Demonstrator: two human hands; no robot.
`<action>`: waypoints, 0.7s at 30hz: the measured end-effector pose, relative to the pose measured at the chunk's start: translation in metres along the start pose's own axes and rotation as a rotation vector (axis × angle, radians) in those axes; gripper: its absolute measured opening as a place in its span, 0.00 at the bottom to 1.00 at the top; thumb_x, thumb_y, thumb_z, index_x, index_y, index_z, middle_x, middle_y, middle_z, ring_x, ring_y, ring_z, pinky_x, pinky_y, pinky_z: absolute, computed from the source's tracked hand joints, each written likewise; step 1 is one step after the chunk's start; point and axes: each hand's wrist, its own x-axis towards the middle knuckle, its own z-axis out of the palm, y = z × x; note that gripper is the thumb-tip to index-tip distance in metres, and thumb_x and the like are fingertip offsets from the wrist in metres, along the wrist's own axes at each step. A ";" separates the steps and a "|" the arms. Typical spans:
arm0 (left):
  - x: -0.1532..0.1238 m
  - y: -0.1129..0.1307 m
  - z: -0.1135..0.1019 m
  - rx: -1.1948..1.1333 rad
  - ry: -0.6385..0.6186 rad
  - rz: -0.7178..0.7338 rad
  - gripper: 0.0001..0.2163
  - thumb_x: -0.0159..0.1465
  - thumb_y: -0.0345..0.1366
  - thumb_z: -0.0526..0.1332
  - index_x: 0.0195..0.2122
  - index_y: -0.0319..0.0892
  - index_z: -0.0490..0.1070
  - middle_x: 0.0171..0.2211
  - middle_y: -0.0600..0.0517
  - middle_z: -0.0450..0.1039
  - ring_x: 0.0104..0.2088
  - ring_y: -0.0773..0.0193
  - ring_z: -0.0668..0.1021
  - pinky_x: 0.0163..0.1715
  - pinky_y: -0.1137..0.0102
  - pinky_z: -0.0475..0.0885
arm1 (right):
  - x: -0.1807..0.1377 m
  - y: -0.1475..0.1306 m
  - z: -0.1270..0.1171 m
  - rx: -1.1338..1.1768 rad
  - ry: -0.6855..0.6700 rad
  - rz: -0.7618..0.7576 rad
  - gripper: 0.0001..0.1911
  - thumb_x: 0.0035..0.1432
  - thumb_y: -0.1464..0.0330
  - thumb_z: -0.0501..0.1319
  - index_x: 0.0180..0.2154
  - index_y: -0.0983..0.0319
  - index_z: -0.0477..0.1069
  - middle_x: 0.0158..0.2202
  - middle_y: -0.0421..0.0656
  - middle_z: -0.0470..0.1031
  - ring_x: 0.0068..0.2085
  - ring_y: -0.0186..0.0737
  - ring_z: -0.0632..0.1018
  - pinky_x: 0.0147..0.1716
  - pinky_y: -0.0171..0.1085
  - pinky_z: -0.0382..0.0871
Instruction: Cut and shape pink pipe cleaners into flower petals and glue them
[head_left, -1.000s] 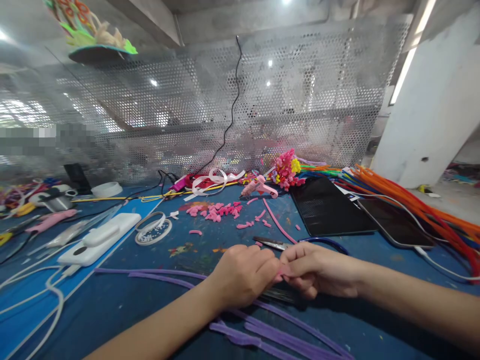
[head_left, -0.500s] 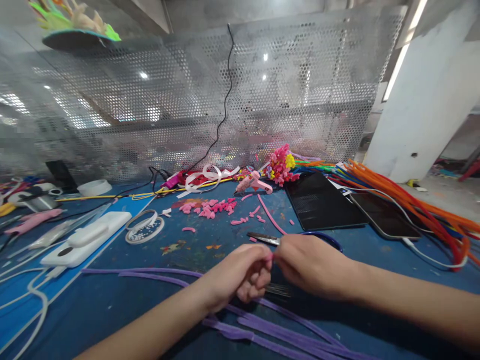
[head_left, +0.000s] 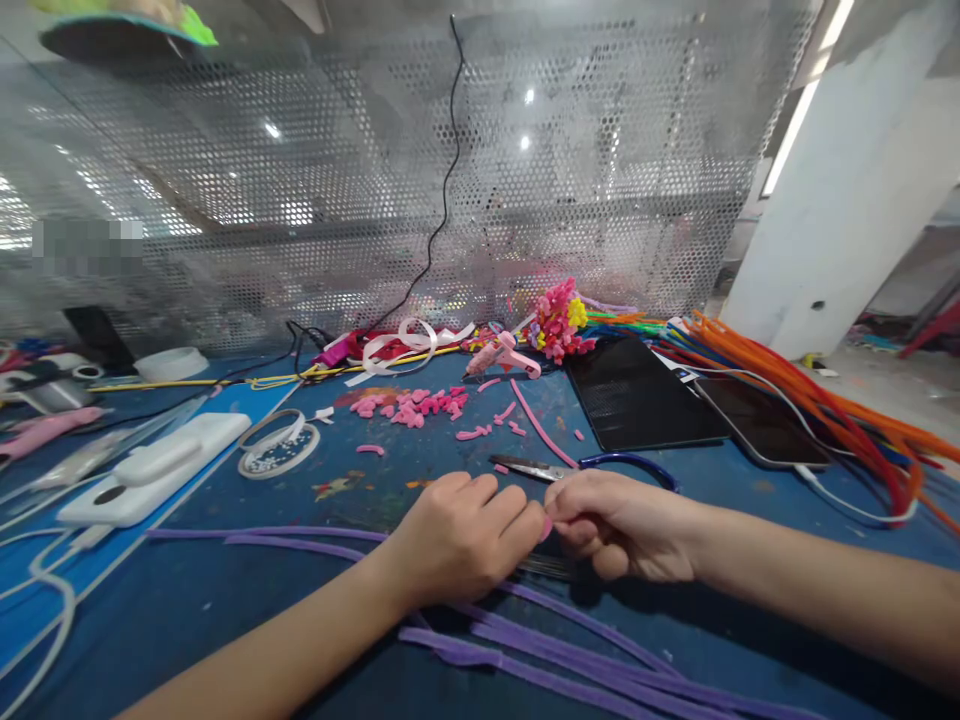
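A small pink piece of pipe cleaner [head_left: 546, 527] shows between my two hands, mostly hidden by the fingers. My left hand [head_left: 469, 535], its back turned up, is closed on it from the left. From the right my right hand [head_left: 619, 520] pinches it, with the other fingers curled in. Scissors with dark blue handles [head_left: 645, 466] lie just behind my right hand. Purple pipe cleaners [head_left: 540, 655] run under and in front of my hands. Thin wires [head_left: 546, 567] lie below the fingertips.
Short pink pieces [head_left: 416, 405] lie in a pile behind my hands, near a pink glue gun [head_left: 504, 355]. A bunch of pink flowers [head_left: 559, 320] lies at the back. To the right are a black tablet [head_left: 645, 395], a phone [head_left: 757, 420] and orange pipe cleaners [head_left: 802, 375]. A bead dish [head_left: 277, 455] stands left.
My left hand has rolled over, so its back now faces up instead of its curled fingers. My right hand has turned to show its fingers. Both stay together at the pink piece.
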 end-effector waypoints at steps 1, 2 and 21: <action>0.001 0.003 0.000 -0.083 -0.001 -0.055 0.09 0.61 0.34 0.51 0.26 0.42 0.66 0.19 0.54 0.63 0.21 0.68 0.62 0.20 0.68 0.47 | 0.000 0.002 0.003 -0.070 0.043 -0.069 0.04 0.45 0.73 0.53 0.21 0.63 0.57 0.15 0.31 0.50 0.16 0.23 0.48 0.12 0.24 0.40; 0.002 0.006 0.000 -0.201 -0.002 -0.143 0.10 0.60 0.34 0.51 0.23 0.42 0.64 0.18 0.55 0.60 0.20 0.69 0.61 0.20 0.69 0.47 | -0.001 0.003 0.005 -0.155 0.080 -0.144 0.04 0.46 0.72 0.53 0.22 0.63 0.58 0.15 0.31 0.51 0.15 0.24 0.49 0.12 0.25 0.42; 0.014 0.015 0.017 -1.504 0.165 -0.932 0.12 0.57 0.42 0.58 0.32 0.37 0.71 0.23 0.54 0.65 0.20 0.74 0.66 0.18 0.78 0.59 | -0.033 0.002 -0.044 -1.755 0.724 -0.441 0.15 0.52 0.66 0.58 0.42 0.65 0.64 0.37 0.48 0.69 0.39 0.45 0.71 0.37 0.39 0.63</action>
